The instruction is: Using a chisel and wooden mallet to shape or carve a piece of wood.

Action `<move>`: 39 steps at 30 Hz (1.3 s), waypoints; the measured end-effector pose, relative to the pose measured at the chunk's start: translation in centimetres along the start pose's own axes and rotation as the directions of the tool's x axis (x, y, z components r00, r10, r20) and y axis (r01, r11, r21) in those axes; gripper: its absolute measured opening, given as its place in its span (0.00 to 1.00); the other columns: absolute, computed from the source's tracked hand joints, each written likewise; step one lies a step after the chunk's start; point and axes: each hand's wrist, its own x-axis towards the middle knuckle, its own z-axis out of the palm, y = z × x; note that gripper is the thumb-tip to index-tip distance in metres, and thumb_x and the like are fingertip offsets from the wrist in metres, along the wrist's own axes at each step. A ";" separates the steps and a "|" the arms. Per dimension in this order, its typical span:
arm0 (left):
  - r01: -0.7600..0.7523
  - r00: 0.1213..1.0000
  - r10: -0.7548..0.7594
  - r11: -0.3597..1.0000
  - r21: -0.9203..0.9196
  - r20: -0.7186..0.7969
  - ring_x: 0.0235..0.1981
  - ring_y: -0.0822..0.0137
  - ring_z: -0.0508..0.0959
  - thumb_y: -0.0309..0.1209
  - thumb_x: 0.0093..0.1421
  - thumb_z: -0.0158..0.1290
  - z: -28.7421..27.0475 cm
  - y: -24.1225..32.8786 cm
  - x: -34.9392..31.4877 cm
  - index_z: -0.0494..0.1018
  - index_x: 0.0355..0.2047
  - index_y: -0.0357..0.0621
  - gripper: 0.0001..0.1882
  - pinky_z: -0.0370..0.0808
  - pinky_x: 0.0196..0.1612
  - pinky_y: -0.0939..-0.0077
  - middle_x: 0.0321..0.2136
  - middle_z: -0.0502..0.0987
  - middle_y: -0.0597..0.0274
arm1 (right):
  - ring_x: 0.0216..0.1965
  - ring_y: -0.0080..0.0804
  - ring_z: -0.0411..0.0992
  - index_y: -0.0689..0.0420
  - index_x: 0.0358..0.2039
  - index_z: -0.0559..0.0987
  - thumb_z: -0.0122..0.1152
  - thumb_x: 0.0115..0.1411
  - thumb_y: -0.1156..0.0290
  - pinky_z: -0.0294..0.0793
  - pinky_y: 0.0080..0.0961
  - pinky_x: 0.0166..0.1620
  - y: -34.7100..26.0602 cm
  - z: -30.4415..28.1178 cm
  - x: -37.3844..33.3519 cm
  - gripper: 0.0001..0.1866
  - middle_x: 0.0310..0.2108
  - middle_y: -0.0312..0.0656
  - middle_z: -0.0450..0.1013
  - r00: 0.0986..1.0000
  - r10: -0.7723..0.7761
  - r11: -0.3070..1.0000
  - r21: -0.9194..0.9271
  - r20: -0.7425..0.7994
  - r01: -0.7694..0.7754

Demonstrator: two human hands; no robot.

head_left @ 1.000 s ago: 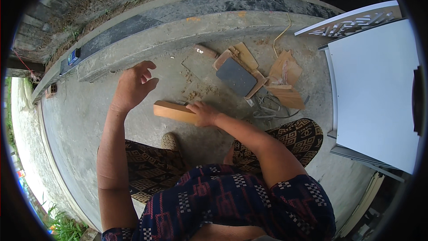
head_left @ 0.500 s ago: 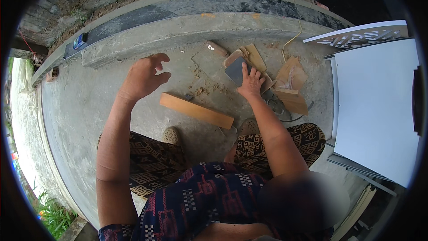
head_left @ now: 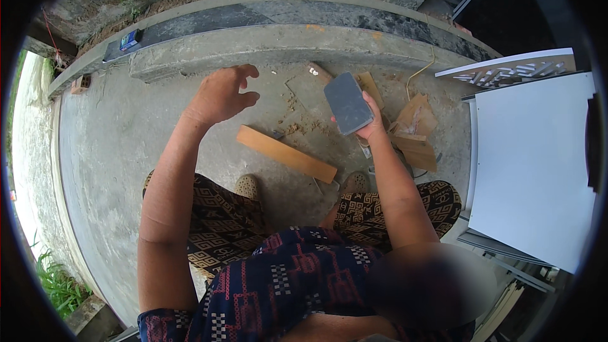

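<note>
The dark grey flat slab with rounded corners (head_left: 348, 102) is in the grip of the right hand (head_left: 373, 125). The palm lies along its near right edge and corner; the thumb side shows at the right edge, and a fingertip peeks out at the left edge, so the hand passes partly beneath it. The slab's broad face points up toward the camera, tilted, and most of it extends forward and left of the palm. The hidden fingers cannot be made out.

The left hand (head_left: 220, 96) grasps nothing: its grip is released, the fingers loosely curled and the thumb apart from them. It is well apart from the slab, to its left.

Between the two hands and nearer the body, a long orange-brown wooden block (head_left: 288, 154) lies aslant on the grey concrete floor (head_left: 126, 152), touched by neither hand. Torn brown cardboard (head_left: 418, 117) lies right of the slab, near the right wrist.
</note>
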 end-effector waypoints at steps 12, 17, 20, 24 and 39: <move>0.045 0.998 -0.048 0.997 -0.063 -0.044 0.41 0.54 0.80 0.36 0.52 0.60 -1.3 0.4 0.3 0.74 0.49 0.44 0.23 0.74 0.46 0.63 0.37 0.79 0.52 | 0.55 0.43 0.68 0.62 0.55 0.72 0.76 0.38 0.52 0.67 0.32 0.57 12.4 3.0 9.0 0.45 0.52 0.50 0.68 0.973 -0.221 0.158 -0.982 0.070 0.107; 0.057 0.998 -0.059 0.996 -0.068 -0.024 0.40 0.55 0.80 0.35 0.52 0.60 -0.9 0.2 0.7 0.74 0.49 0.44 0.23 0.74 0.45 0.63 0.37 0.79 0.52 | 0.63 0.49 0.57 0.48 0.63 0.64 0.75 0.38 0.46 0.58 0.46 0.63 15.7 5.6 10.0 0.51 0.60 0.47 0.58 0.975 -0.191 -0.124 -0.988 0.112 0.089; 0.110 0.994 -0.109 0.990 -0.087 0.016 0.41 0.55 0.80 0.35 0.51 0.60 -0.8 -0.2 0.6 0.74 0.49 0.44 0.23 0.74 0.45 0.63 0.37 0.79 0.51 | 0.66 0.52 0.52 0.45 0.66 0.56 0.74 0.42 0.50 0.55 0.52 0.64 11.3 4.4 8.5 0.53 0.63 0.47 0.54 0.952 -0.294 -0.380 -0.924 0.087 -0.033; 0.050 0.999 -0.049 0.997 -0.066 0.008 0.38 0.58 0.79 0.34 0.52 0.60 0.0 -0.1 1.2 0.74 0.49 0.44 0.23 0.75 0.43 0.65 0.36 0.79 0.52 | 0.67 0.53 0.50 0.48 0.69 0.48 0.76 0.43 0.53 0.51 0.52 0.65 4.3 -1.3 6.3 0.59 0.65 0.50 0.51 0.851 -0.515 -0.498 -0.773 -0.102 -0.393; 0.082 0.993 -0.074 0.993 -0.081 0.096 0.39 0.57 0.80 0.35 0.53 0.60 0.7 1.7 2.9 0.73 0.50 0.45 0.23 0.76 0.44 0.65 0.37 0.79 0.52 | 0.69 0.45 0.48 0.51 0.71 0.47 0.53 0.61 0.60 0.38 0.52 0.70 2.2 0.5 13.6 0.41 0.69 0.47 0.50 0.956 -0.259 -0.682 -0.675 -0.135 -0.281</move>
